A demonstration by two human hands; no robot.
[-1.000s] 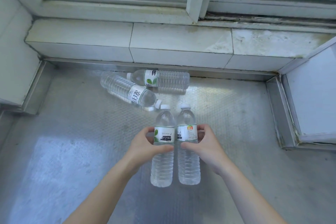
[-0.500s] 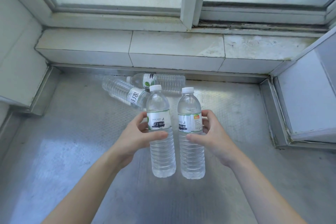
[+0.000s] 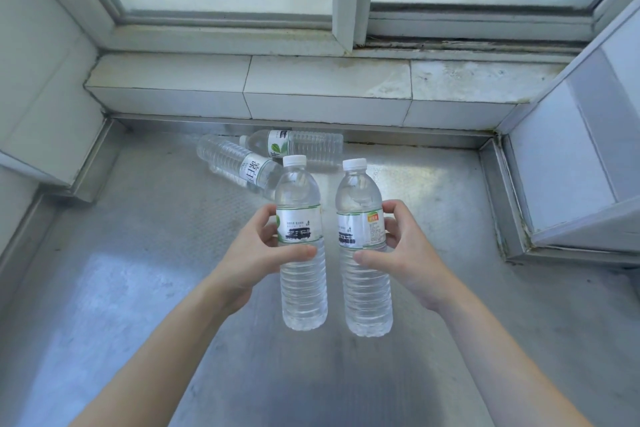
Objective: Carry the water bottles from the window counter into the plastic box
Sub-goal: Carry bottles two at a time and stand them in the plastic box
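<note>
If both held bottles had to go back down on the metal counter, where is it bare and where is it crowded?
Bare: the counter left of the left hand, out to the wall trim, and right of the right hand toward the metal kerb. Crowded: the back centre, where two lying bottles rest below the tiled sill.

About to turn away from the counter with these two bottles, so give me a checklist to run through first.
1. Left hand wrapped around left bottle: ok.
2. Right hand wrapped around right bottle: ok.
3. Both white caps on: ok.
4. Held bottles upright and apart: ok.
5. Plastic box located: cannot tell, it is out of view.
6. Counter emptied: not ok, two lying bottles remain by the sill.
</note>
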